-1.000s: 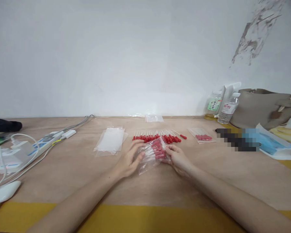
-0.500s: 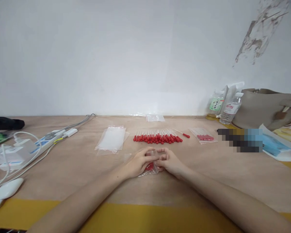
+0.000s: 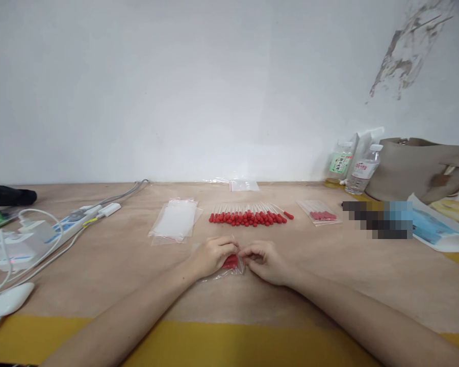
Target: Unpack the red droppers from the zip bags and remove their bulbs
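Around the left fingers (image 3: 225,248) and right fingers (image 3: 253,248), bare table (image 3: 329,255) forms a broad lane at 3 o'clock, bounded farther out by a blue packet (image 3: 436,223), and another at 9 o'clock, ending at a power strip (image 3: 60,229) and white chargers (image 3: 21,248). At 12 o'clock the way is blocked by a row of red-tipped sticks (image 3: 248,218), backed by the wall (image 3: 214,102); narrow gaps near 11 and 1 o'clock part this row from a stack of clear bags (image 3: 174,219) and a filled bag (image 3: 320,213) respectively.

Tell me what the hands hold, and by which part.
The left hand holds a clear bag with red pieces inside, near its far right corner. The right hand is at that corner too; whether it grips cannot be told.
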